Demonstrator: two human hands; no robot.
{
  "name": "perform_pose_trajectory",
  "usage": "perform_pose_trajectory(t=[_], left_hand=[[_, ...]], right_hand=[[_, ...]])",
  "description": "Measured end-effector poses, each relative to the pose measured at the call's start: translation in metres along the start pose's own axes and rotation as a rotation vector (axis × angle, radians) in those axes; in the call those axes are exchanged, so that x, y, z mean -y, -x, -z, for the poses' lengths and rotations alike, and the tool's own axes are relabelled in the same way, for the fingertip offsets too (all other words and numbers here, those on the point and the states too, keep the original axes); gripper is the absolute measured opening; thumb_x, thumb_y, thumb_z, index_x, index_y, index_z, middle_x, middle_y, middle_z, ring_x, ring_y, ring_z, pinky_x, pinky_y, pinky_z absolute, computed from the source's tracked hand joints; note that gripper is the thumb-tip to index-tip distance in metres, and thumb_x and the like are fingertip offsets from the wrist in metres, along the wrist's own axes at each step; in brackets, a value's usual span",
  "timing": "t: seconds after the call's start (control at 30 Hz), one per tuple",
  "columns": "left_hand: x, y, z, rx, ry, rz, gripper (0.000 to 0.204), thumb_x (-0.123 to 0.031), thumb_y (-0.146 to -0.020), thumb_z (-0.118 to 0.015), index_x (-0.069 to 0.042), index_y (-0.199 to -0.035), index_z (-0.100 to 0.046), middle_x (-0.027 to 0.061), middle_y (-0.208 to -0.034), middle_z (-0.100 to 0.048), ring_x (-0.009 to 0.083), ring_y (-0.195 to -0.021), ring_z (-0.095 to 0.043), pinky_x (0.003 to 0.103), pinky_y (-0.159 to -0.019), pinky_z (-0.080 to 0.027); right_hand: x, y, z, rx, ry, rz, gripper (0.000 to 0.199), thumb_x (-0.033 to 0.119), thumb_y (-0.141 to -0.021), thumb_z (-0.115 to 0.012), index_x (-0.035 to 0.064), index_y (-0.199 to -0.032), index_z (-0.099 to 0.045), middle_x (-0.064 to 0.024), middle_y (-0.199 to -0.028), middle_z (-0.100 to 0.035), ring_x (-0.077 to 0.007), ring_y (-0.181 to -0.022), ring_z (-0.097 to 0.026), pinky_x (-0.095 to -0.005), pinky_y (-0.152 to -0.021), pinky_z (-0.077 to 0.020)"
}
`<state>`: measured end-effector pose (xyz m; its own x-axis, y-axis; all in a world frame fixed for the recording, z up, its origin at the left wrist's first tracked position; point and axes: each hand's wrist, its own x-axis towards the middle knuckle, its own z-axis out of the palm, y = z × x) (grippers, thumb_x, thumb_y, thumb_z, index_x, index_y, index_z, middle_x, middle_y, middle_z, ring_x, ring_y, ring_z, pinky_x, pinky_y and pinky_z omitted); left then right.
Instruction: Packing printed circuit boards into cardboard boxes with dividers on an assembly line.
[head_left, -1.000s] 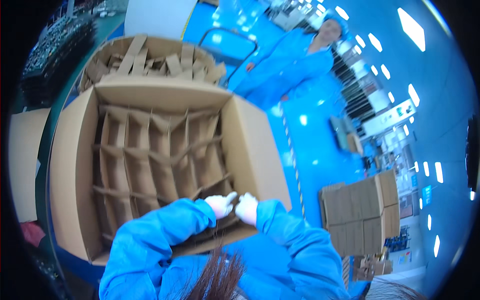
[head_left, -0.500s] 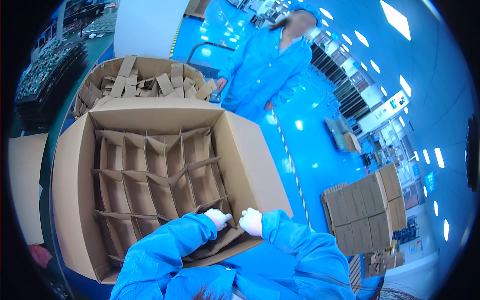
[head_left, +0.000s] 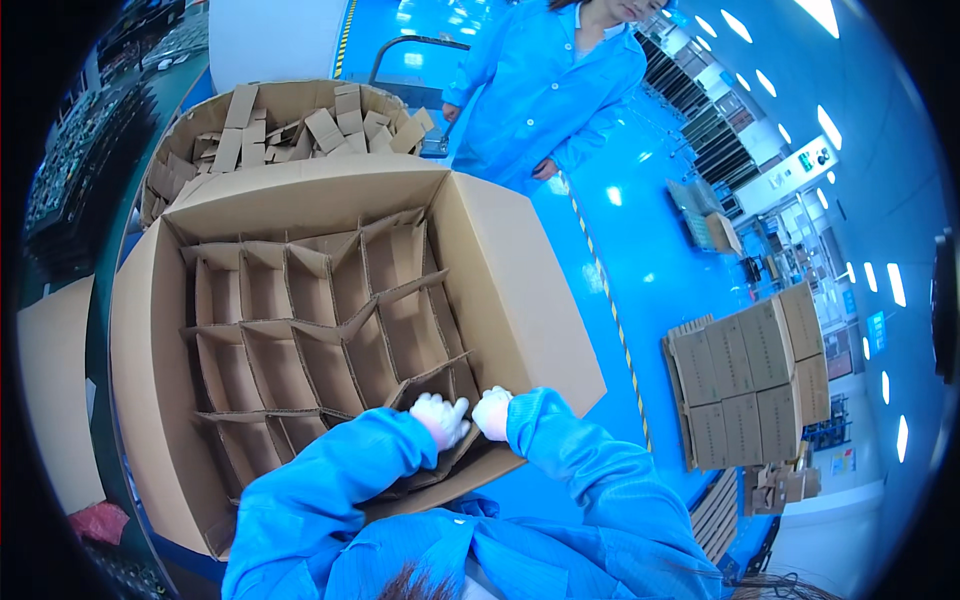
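Observation:
A large open cardboard box (head_left: 535, 300) stands before me with its flaps folded outward. Inside it sits a cardboard divider grid (head_left: 410, 288), with several cells formed by crossing strips, some leaning. My left hand (head_left: 440, 418), in a white glove, is at the near right corner of the grid with its fingers closed around a strip. Close beside it, my gloved right hand (head_left: 493, 413) has its fingers pressed together on the end of the divider next to the box's right wall. The sleeves of my blue coat hide part of the near cells.
Behind the box is a bin of cardboard scraps (head_left: 170, 185). A person in a blue coat (head_left: 545, 95) stands beyond it. Stacked cartons (head_left: 745, 375) rest on a pallet at right. Circuit boards (head_left: 85, 170) fill a bench at far left, near a flat cardboard sheet (head_left: 55, 390).
My view has shifted slightly. Both hands remain at the same corner, now closer together, and the divider strip there stands more upright. The other person appears higher in the picture.

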<state>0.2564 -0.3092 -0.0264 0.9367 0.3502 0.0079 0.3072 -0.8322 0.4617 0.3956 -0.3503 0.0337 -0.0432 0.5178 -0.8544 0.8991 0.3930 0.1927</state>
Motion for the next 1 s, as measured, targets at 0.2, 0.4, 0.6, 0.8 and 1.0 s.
perform_pose_trajectory(t=[0.2,0.4,0.6,0.8,1.0], left_hand=[[-0.021,0.036,0.016,-0.128,0.110,-0.106,0.043,-0.040,-0.079,-0.053,-0.005,-0.104,-0.049,0.0150,-0.076,-0.060,0.0337,-0.065,-0.056,0.038,-0.065,-0.044],[-0.013,-0.012,0.013,-0.177,0.209,0.121,0.031,-0.024,-0.080,-0.051,-0.012,-0.108,-0.047,0.0124,-0.079,-0.060,0.0350,-0.065,-0.058,0.041,-0.056,-0.046],[0.001,-0.028,0.011,0.184,0.133,0.159,0.027,-0.021,-0.081,-0.050,-0.011,-0.106,-0.048,0.0124,-0.087,-0.059,0.0325,-0.078,-0.058,0.041,-0.067,-0.047],[0.000,-0.021,0.009,0.265,0.156,0.157,0.020,-0.016,-0.082,-0.048,-0.011,-0.101,-0.049,0.0122,-0.089,-0.059,0.0306,-0.083,-0.058,0.041,-0.070,-0.048],[-0.002,-0.023,0.016,0.270,0.122,0.151,0.018,-0.015,-0.084,-0.047,-0.011,-0.101,-0.049,0.0118,-0.090,-0.059,0.0301,-0.085,-0.057,0.041,-0.072,-0.048]], right_hand=[[-0.009,0.006,-0.011,-0.221,0.006,0.063,0.021,0.017,-0.077,-0.053,0.0059,-0.091,-0.063,-0.0119,-0.091,-0.063,-0.0279,-0.084,-0.057,-0.0408,-0.073,-0.0421],[-0.022,-0.015,-0.041,-0.430,-0.074,-0.044,0.018,0.017,-0.070,-0.056,0.0044,-0.081,-0.062,-0.0173,-0.084,-0.058,-0.0284,-0.077,-0.051,-0.0400,-0.071,-0.0405],[-0.020,0.021,-0.024,-0.447,-0.088,0.005,0.013,0.012,-0.070,-0.056,0.0067,-0.081,-0.059,-0.0133,-0.080,-0.054,-0.0289,-0.075,-0.051,-0.0371,-0.069,-0.0451],[-0.010,-0.003,-0.060,-0.345,-0.348,-0.283,0.015,0.011,-0.073,-0.055,0.0068,-0.086,-0.060,-0.0120,-0.083,-0.055,-0.0280,-0.077,-0.050,-0.0378,-0.070,-0.0456],[-0.011,-0.016,-0.058,-0.249,-0.419,-0.324,0.016,0.013,-0.079,-0.052,0.0075,-0.091,-0.061,-0.0123,-0.089,-0.054,-0.0278,-0.078,-0.050,-0.0395,-0.070,-0.0457]])
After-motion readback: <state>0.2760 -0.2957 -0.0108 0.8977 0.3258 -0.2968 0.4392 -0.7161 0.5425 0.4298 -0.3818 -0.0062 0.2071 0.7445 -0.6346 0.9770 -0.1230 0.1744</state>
